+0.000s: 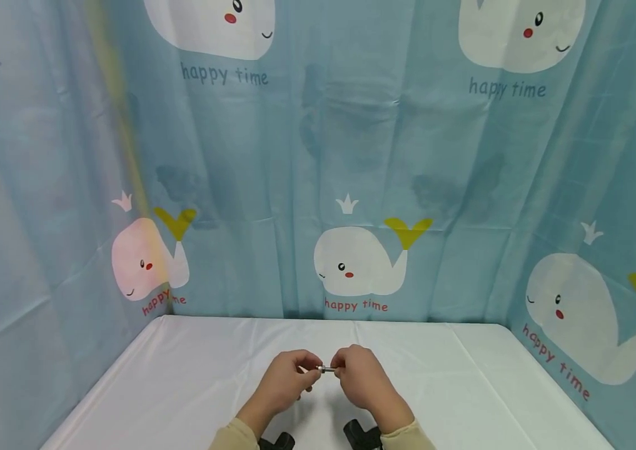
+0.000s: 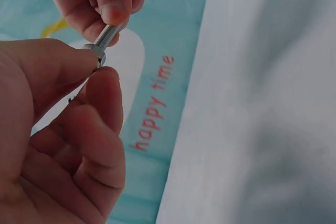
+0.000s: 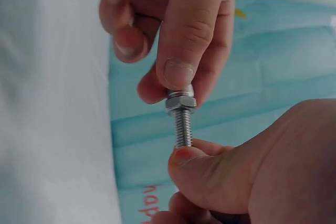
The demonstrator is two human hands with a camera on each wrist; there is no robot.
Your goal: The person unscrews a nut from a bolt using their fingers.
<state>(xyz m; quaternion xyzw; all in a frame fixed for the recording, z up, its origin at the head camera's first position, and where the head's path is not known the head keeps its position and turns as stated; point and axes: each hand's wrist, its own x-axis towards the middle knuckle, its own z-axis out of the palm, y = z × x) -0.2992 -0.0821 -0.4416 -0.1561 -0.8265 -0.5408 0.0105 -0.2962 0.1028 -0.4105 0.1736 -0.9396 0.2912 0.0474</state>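
Note:
A small silver bolt [image 1: 326,369] is held between both hands, above the white table. My left hand [image 1: 282,382] pinches its thicker end between thumb and forefinger. My right hand [image 1: 364,382] grips the tip of the threaded shank with thumb and forefinger. In the right wrist view a hex nut [image 3: 181,103] sits round the bolt, just below the left thumb, with bare thread between it and the right thumb. A rounded metal part above the nut is partly hidden by the left fingertips. The left wrist view shows the thread [image 2: 107,36] slanting up to the right fingers.
A white cloth covers the table [image 1: 464,387]. Behind it and along both sides hangs a blue curtain [image 1: 261,262] printed with whales. Black wrist mounts [image 1: 363,434] show below the hands, near light sleeves [image 1: 237,435].

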